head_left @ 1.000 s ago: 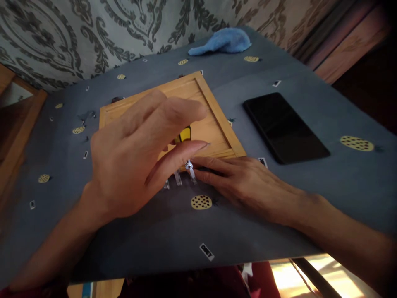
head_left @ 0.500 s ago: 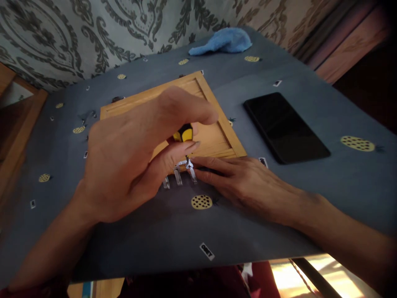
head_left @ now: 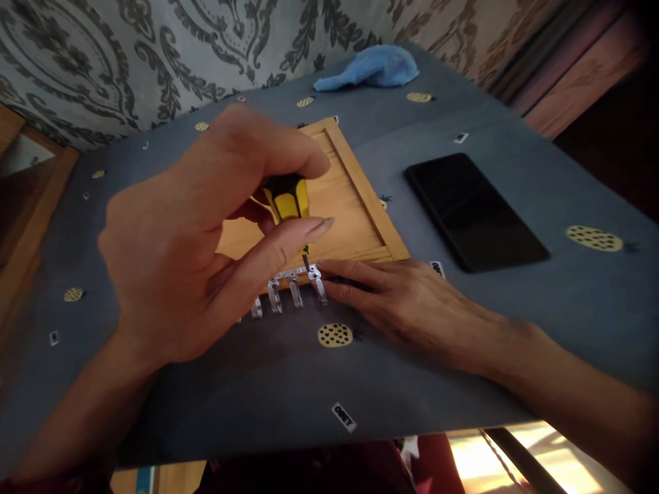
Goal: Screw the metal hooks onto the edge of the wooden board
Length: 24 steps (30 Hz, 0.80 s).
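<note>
My left hand [head_left: 190,240] is closed around the black and yellow handle of a screwdriver [head_left: 288,204]. Its thin shaft points down at the right end of a silvery hook rail [head_left: 293,278]; whether the tip sits in a screw is too small to tell. Several metal hooks hang from the rail over the near edge of a framed wooden panel [head_left: 340,199]. Stretched out and low, the fingers of my right hand [head_left: 406,302] lie by the rail's right end and the panel's near edge. My left hand hides much of the panel's left side.
A black smartphone [head_left: 476,213] lies right of the panel. Farther back is a crumpled blue cloth [head_left: 375,67], near the patterned wall. Pineapple prints mark the grey tablecloth [head_left: 247,405]. Wooden furniture [head_left: 46,213] stands at the left edge.
My left hand has shifted up and left, loosening its wrap, so more of the screwdriver and more hooks show. The screwdriver leans more to the left. My right hand stays put.
</note>
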Tool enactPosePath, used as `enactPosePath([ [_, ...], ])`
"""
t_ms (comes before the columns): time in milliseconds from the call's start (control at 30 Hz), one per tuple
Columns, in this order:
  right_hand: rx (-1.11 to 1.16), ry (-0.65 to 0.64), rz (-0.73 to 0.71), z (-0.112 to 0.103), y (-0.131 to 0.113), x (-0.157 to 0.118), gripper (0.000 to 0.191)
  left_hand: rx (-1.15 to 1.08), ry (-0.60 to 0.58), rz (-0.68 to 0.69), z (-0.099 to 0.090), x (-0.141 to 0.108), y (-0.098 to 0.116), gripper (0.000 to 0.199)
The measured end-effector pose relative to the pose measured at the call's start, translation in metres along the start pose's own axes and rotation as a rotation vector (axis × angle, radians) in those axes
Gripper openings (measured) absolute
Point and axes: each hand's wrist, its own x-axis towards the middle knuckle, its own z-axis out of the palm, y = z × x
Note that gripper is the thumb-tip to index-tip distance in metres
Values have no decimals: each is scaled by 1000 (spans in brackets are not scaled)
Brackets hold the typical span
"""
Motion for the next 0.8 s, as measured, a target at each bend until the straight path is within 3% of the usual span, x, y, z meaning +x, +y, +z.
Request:
enactPosePath([
  [133,4,-3,0,0,0,0,37,-80,101,-4,6,0,3,7],
  [267,2,-6,2,-1,0,0,39,-43,40,-15,7,-1,1,11],
  [367,-1,-11,4,-1,-1,0,41,-53,64,37,6,-1,-1,10],
  [533,8,-6,6,-2,-1,1,39,-31,5,89,4,4,-2,9],
  [800,19,-1,2,0,0,1,39,-6,-16,28,4,8,-1,6],
])
